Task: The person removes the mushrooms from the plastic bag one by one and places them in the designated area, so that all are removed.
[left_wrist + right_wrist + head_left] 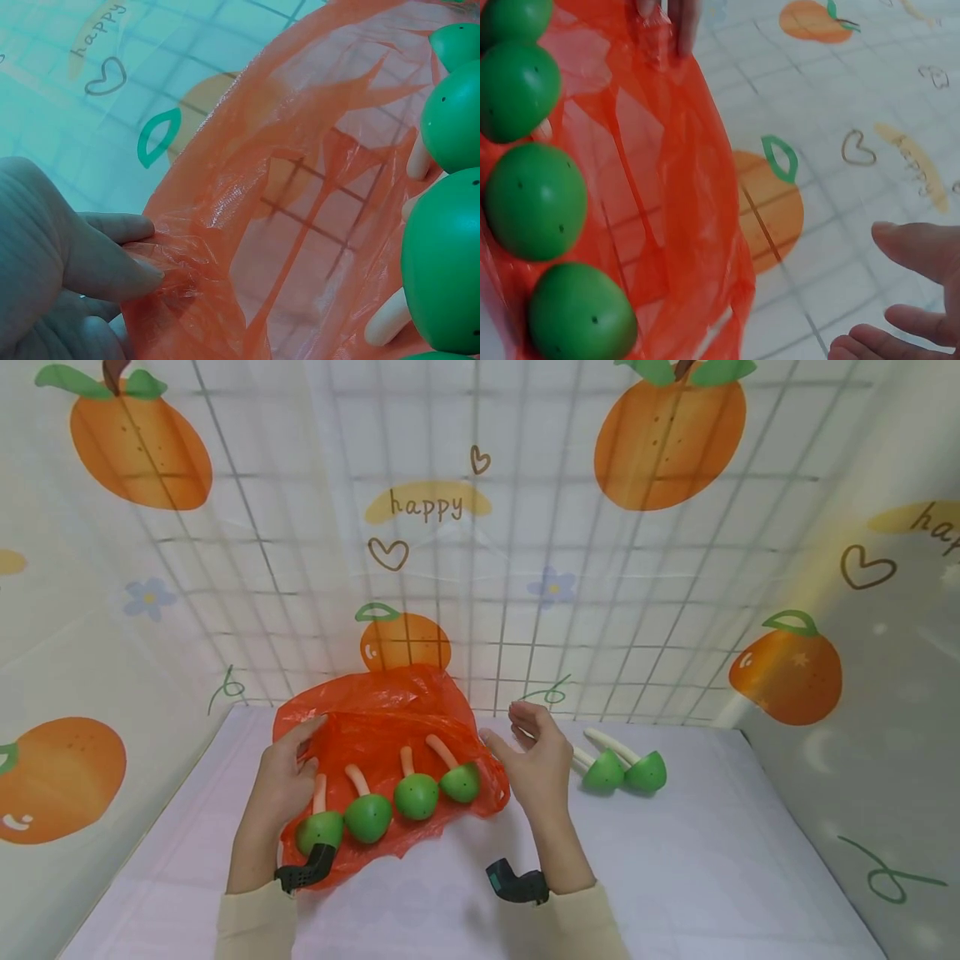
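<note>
A red plastic bag [386,697] lies spread out, its far part raised. On it, several green-capped, mushroom-shaped pieces [367,818] with pale stems sit in a slanting row, stems pointing away from me. My left hand [281,781] is at the bag's left side; in the left wrist view, its thumb and fingers pinch the crumpled red film [187,285]. Beyond the bag's right edge, my right hand [542,768] hovers with fingers spread and nothing held. The right wrist view shows its thumb [911,247] apart from the bag.
Two more green-capped pieces [647,772] lie on the white tabletop [690,860] to the right, partly behind my right hand. A wire grid [517,635] stands at the back, behind a sheet printed with oranges. Printed sheets also flank both sides.
</note>
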`<act>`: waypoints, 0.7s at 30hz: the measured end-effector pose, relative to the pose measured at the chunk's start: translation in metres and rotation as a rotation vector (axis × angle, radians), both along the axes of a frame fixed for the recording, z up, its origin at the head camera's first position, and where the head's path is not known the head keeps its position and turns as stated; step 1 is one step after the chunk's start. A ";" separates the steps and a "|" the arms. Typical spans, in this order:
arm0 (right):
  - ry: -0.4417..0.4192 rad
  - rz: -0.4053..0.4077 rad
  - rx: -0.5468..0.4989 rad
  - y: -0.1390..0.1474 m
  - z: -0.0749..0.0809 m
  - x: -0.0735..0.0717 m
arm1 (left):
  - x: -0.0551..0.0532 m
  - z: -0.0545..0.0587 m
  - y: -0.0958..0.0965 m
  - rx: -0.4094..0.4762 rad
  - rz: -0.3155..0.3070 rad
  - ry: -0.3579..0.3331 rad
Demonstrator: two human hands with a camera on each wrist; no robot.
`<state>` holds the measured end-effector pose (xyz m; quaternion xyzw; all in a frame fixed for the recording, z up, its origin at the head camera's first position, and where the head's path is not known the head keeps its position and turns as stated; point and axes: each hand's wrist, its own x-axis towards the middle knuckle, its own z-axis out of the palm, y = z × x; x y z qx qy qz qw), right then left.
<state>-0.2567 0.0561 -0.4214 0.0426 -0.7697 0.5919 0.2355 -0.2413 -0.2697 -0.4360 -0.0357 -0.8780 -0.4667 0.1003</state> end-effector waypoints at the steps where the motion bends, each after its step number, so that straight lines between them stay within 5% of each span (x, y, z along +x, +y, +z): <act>1: -0.008 0.006 0.003 -0.003 0.001 0.001 | 0.000 0.000 0.000 0.000 0.001 -0.003; 9: -0.069 0.056 0.039 -0.026 0.003 0.011 | -0.001 0.000 0.001 -0.004 0.011 -0.011; 21: -0.002 0.147 0.115 -0.055 -0.008 0.019 | -0.001 0.001 0.000 -0.022 0.001 0.019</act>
